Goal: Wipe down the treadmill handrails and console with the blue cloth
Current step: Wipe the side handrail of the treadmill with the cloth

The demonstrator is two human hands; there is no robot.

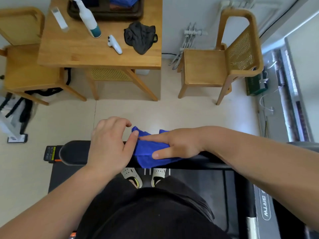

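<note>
The blue cloth [148, 152] lies draped over the treadmill's black front handrail bar [74, 152], just ahead of my body. My right hand [179, 144] lies flat on the cloth from the right. Its index finger and thumb are straight and spread, pressing the cloth onto the bar. My left hand [110, 142] rests on the bar just left of the cloth. Its fingers arch loosely over the far edge and its thumb tip touches the cloth's left edge. The part of the bar beneath the cloth and hands is hidden.
I stand on the treadmill belt [198, 183] in white shoes; its side rail [264, 209] runs at the right. Ahead is a wooden table [82, 54] with a spray bottle [88, 16], a white controller [114, 44] and a dark rag [139, 37]. Wooden chairs [207, 68] flank it.
</note>
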